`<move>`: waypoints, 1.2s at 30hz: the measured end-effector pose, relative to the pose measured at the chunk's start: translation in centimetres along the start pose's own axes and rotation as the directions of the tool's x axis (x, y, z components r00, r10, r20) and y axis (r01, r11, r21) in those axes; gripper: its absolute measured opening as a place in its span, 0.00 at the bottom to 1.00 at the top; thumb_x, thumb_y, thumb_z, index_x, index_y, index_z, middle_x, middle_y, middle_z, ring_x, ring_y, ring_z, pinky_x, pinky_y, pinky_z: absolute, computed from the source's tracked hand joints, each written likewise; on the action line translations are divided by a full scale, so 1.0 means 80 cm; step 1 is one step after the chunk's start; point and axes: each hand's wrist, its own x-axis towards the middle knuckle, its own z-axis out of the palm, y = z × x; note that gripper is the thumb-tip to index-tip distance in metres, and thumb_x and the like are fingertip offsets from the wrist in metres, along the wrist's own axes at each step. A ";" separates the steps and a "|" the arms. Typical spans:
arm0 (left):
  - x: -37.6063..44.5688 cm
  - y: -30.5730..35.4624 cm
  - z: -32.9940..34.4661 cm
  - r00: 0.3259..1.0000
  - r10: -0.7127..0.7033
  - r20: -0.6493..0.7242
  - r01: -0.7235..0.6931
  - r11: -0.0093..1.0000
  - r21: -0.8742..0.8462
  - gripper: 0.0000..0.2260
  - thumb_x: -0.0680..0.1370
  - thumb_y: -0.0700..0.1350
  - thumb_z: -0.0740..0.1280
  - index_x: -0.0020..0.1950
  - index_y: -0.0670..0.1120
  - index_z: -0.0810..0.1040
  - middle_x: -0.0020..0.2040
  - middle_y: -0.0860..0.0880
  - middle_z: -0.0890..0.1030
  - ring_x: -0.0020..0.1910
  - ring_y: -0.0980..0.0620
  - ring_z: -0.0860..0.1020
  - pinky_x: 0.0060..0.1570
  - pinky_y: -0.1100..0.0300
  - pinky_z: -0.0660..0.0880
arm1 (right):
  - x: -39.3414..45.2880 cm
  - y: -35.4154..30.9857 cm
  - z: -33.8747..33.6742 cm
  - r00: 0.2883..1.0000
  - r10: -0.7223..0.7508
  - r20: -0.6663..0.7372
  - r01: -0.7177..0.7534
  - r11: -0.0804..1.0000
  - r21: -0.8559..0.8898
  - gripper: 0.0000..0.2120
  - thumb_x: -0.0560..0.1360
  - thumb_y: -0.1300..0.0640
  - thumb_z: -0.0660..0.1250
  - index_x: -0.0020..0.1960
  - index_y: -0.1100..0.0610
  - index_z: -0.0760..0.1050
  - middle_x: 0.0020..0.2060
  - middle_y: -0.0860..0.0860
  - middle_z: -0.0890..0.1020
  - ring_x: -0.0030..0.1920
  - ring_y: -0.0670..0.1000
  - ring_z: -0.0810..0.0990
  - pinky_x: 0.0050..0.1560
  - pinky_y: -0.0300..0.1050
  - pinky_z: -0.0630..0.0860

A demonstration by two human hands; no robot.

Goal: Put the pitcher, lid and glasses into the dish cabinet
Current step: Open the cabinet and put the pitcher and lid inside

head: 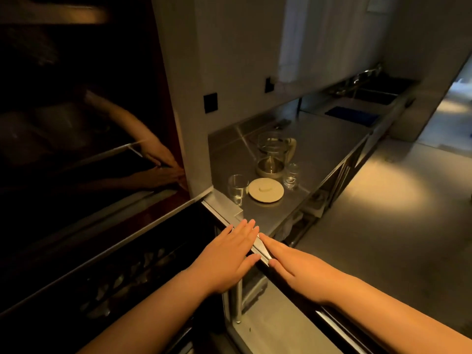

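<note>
Steel counter (pixel 319 149) runs far back on the right, and the task's things sit on its near-left part. A clear glass pitcher (pixel 273 155) with a pale handle stands farthest. Nearer lies the round cream lid (pixel 266 190), flat, between two glasses — one glass (pixel 238 187) just left of it, the other glass (pixel 291 175) just right of the pitcher.

Both hands are flat with straight fingers, holding nothing. The left hand (pixel 229 254) and the right hand (pixel 293 267) press on the shiny edge of a dark cabinet door (pixel 258 247) — one on each side of it.

Dark glass on the left mirrors the hands. A sink (pixel 375 94) sits far right, and the floor is grey.
</note>
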 end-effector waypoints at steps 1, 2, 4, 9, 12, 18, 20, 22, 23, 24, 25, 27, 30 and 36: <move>0.006 -0.008 -0.002 1.000 0.011 0.005 -0.011 1.000 -0.006 0.26 0.81 0.58 0.44 0.76 0.50 0.40 0.77 0.52 0.41 0.74 0.57 0.38 0.70 0.59 0.37 | 0.005 0.000 0.001 1.000 0.020 -0.005 -0.020 1.000 0.015 0.28 0.81 0.46 0.50 0.75 0.42 0.40 0.75 0.39 0.52 0.71 0.39 0.58 0.64 0.30 0.53; 0.012 -0.015 -0.003 1.000 0.022 0.007 -0.022 1.000 -0.013 0.26 0.81 0.57 0.44 0.76 0.49 0.40 0.77 0.52 0.41 0.74 0.57 0.38 0.71 0.59 0.37 | 0.011 0.000 0.001 0.999 0.037 -0.008 -0.037 0.999 0.026 0.27 0.81 0.45 0.49 0.76 0.42 0.40 0.75 0.39 0.51 0.71 0.37 0.55 0.64 0.29 0.51; 0.026 -0.027 -0.005 0.999 0.040 0.012 -0.040 0.999 -0.027 0.25 0.82 0.56 0.43 0.76 0.49 0.40 0.77 0.51 0.42 0.74 0.56 0.38 0.71 0.59 0.37 | 0.021 0.000 0.002 0.998 0.067 -0.007 -0.067 0.997 0.043 0.27 0.81 0.44 0.49 0.76 0.43 0.40 0.75 0.38 0.49 0.69 0.33 0.51 0.64 0.29 0.49; 0.061 -0.049 -0.003 0.997 0.077 0.016 -0.077 0.997 -0.002 0.24 0.82 0.55 0.42 0.76 0.48 0.43 0.77 0.51 0.45 0.75 0.54 0.40 0.71 0.58 0.38 | 0.044 -0.001 0.002 0.995 0.098 -0.017 -0.097 0.994 0.047 0.28 0.80 0.42 0.49 0.76 0.43 0.41 0.75 0.39 0.50 0.72 0.38 0.53 0.67 0.33 0.52; 0.078 -0.059 -0.001 0.994 0.108 0.022 -0.108 0.994 0.003 0.24 0.82 0.55 0.42 0.77 0.49 0.45 0.77 0.51 0.46 0.75 0.54 0.41 0.72 0.56 0.39 | 0.054 0.004 0.001 0.992 0.128 -0.024 -0.125 0.987 0.098 0.29 0.78 0.38 0.51 0.75 0.41 0.43 0.75 0.38 0.53 0.72 0.39 0.58 0.69 0.39 0.58; 0.133 -0.081 -0.001 0.989 0.137 0.057 -0.126 0.979 -0.161 0.27 0.80 0.59 0.42 0.77 0.50 0.44 0.77 0.53 0.47 0.75 0.57 0.42 0.70 0.59 0.38 | 0.093 0.045 -0.009 0.968 0.226 -0.112 -0.224 0.974 0.032 0.31 0.78 0.39 0.53 0.76 0.45 0.44 0.76 0.42 0.50 0.73 0.41 0.56 0.69 0.39 0.58; 0.164 -0.088 -0.001 0.990 0.123 0.067 -0.108 0.974 -0.201 0.28 0.80 0.60 0.43 0.77 0.50 0.45 0.77 0.51 0.49 0.75 0.56 0.44 0.72 0.57 0.41 | 0.112 0.068 -0.014 0.960 0.248 -0.132 -0.248 0.969 0.015 0.32 0.78 0.41 0.55 0.76 0.46 0.44 0.76 0.43 0.50 0.73 0.43 0.57 0.68 0.40 0.60; 0.197 -0.094 -0.001 0.993 0.086 0.080 -0.064 0.968 -0.242 0.28 0.80 0.61 0.44 0.77 0.49 0.46 0.77 0.50 0.50 0.75 0.55 0.46 0.74 0.53 0.45 | 0.133 0.091 -0.021 0.951 0.269 -0.150 -0.268 0.963 0.027 0.32 0.78 0.42 0.56 0.76 0.47 0.44 0.76 0.45 0.51 0.73 0.45 0.58 0.67 0.40 0.61; 0.213 -0.097 -0.001 0.994 0.064 0.091 -0.039 0.966 -0.256 0.28 0.80 0.61 0.44 0.77 0.49 0.46 0.78 0.50 0.49 0.75 0.54 0.45 0.74 0.53 0.45 | 0.144 0.104 -0.025 0.947 0.279 -0.158 -0.277 0.960 0.034 0.32 0.78 0.43 0.56 0.76 0.47 0.44 0.76 0.46 0.52 0.72 0.46 0.61 0.66 0.40 0.63; 0.229 -0.099 0.000 0.993 0.046 0.105 -0.018 0.968 -0.252 0.28 0.80 0.60 0.44 0.77 0.49 0.45 0.78 0.50 0.48 0.75 0.53 0.44 0.73 0.53 0.44 | 0.154 0.116 -0.031 0.943 0.289 -0.166 -0.285 0.957 0.046 0.32 0.78 0.44 0.57 0.76 0.47 0.45 0.76 0.47 0.54 0.70 0.47 0.65 0.63 0.40 0.65; 0.245 -0.102 0.002 0.992 0.031 0.120 -0.002 0.974 -0.228 0.28 0.80 0.60 0.45 0.77 0.49 0.44 0.78 0.49 0.47 0.75 0.52 0.43 0.73 0.53 0.44 | 0.165 0.128 -0.037 0.938 0.298 -0.179 -0.292 0.955 0.060 0.32 0.78 0.44 0.58 0.76 0.47 0.46 0.76 0.48 0.56 0.66 0.48 0.70 0.60 0.40 0.67; 0.275 -0.108 0.007 0.988 -0.001 0.154 0.028 0.985 -0.168 0.28 0.81 0.59 0.45 0.77 0.48 0.43 0.78 0.48 0.45 0.75 0.51 0.42 0.73 0.53 0.43 | 0.187 0.153 -0.050 0.930 0.312 -0.193 -0.305 0.950 0.065 0.31 0.78 0.45 0.58 0.76 0.49 0.48 0.75 0.49 0.57 0.64 0.49 0.72 0.60 0.42 0.69; 0.320 -0.114 0.021 0.976 -0.052 0.210 0.080 0.989 -0.124 0.28 0.81 0.58 0.46 0.76 0.46 0.42 0.77 0.47 0.44 0.75 0.49 0.41 0.73 0.51 0.43 | 0.218 0.192 -0.069 0.927 0.326 -0.185 -0.321 0.945 0.058 0.31 0.78 0.45 0.58 0.76 0.51 0.49 0.76 0.50 0.54 0.71 0.51 0.64 0.67 0.48 0.66; 0.407 -0.120 0.066 0.938 -0.131 0.320 0.162 0.984 -0.072 0.29 0.81 0.56 0.48 0.76 0.46 0.41 0.77 0.46 0.41 0.75 0.47 0.41 0.72 0.51 0.41 | 0.285 0.268 -0.107 0.938 0.301 -0.171 -0.295 0.953 0.062 0.31 0.78 0.50 0.61 0.76 0.53 0.50 0.74 0.54 0.60 0.69 0.53 0.67 0.66 0.49 0.68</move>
